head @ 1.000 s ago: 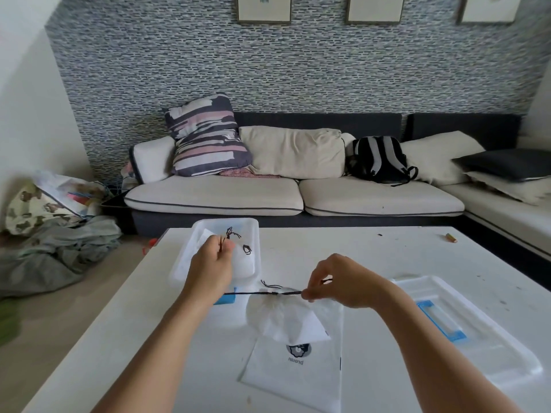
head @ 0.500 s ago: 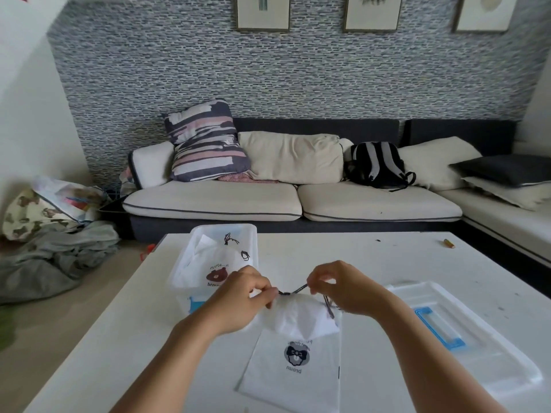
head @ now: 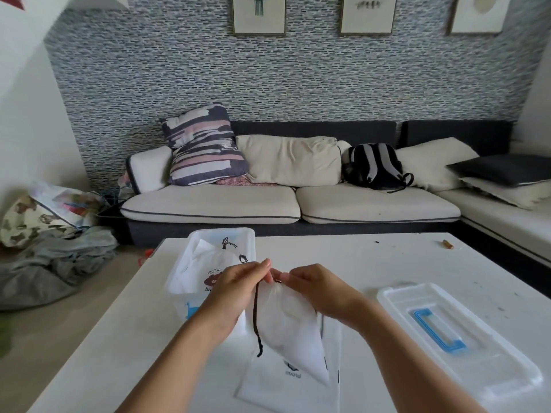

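A flat bag lay nearest on the table. Just above it, the left hand pinched a dangling dark cord while the right hand pinched the white pouch at its neck. A clear box sat behind, with its lid off to the right.

White pouch below your right grip, black cord under your left grip, clear lid with blue handle right of your grips, white tabletop.

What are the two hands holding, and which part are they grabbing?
The left hand and the right hand both pinch a white drawstring bag at its gathered top. Its dark cord hangs down below the left hand.
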### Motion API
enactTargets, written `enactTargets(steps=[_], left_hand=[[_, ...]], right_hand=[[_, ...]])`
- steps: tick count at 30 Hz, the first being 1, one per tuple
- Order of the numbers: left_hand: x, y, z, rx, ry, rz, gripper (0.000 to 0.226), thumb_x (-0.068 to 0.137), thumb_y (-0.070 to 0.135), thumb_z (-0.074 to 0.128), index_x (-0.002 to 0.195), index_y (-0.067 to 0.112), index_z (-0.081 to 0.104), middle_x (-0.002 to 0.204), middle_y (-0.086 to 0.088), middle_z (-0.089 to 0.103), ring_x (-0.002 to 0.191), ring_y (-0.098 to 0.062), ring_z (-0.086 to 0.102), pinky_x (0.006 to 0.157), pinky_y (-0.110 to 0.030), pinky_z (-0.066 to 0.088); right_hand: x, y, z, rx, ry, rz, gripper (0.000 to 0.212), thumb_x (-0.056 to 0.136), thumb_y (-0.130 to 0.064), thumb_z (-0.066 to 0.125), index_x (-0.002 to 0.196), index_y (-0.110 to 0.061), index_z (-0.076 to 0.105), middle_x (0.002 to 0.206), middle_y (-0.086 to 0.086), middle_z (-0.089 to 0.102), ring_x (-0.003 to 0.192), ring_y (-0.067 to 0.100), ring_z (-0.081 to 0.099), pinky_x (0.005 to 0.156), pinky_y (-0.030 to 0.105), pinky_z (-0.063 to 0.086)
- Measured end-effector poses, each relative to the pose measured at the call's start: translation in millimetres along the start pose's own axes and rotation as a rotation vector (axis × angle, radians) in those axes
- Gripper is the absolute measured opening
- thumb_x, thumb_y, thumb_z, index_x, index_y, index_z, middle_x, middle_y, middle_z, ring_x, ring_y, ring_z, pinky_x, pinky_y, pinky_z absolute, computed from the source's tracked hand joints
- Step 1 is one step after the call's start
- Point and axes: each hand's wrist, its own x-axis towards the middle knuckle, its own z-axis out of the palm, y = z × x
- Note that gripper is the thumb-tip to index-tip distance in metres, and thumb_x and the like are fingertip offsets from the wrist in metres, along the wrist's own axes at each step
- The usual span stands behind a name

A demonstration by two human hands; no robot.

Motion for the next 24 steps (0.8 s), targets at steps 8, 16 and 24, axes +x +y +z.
enactTargets(steps=[8, 16, 24], left_hand=[[-3, 1, -2, -0.192, -0.07, -0.111, 0.021, 0.095, 0.024, 0.062, 0.091, 0.007, 0.074, 0.112, -0.018, 0.073, 0.107, -0.029, 0.069, 0.098, -0.037, 0.052], [-6, 9, -6, -0.28, -0.137, -0.119, 0.025, 0.101, 0.021, 0.053, 0.093, 0.007, 0.071, 0.101, -0.008, 0.075, 0.093, -0.017, 0.07, 0.08, -0.029, 0.051], [-6, 5, 2, -0.357, -0.137, -0.086, 0.025, 0.099, 0.018, 0.052, 0.084, 0.006, 0.069, 0.097, -0.011, 0.072, 0.089, -0.018, 0.069, 0.081, -0.029, 0.051]], right_hand=[[-6, -4, -2, 0.008, -0.009, 0.013, 0.038, 0.099, -0.04, 0.059, 0.076, -0.011, 0.053, 0.057, -0.002, 0.033, 0.046, 0.013, 0.028, 0.041, 0.024, 0.025], [-4, -2, -15, 0.17, 0.105, 0.018, 0.028, 0.096, -0.03, 0.066, 0.088, -0.005, 0.074, 0.05, -0.006, 0.027, 0.046, 0.012, 0.016, 0.043, 0.022, 0.016], [3, 3, -9, -0.154, 0.167, -0.058, 0.021, 0.092, -0.013, 0.068, 0.075, -0.025, 0.073, 0.046, -0.011, 0.028, 0.043, 0.008, 0.022, 0.044, 0.018, 0.025]])
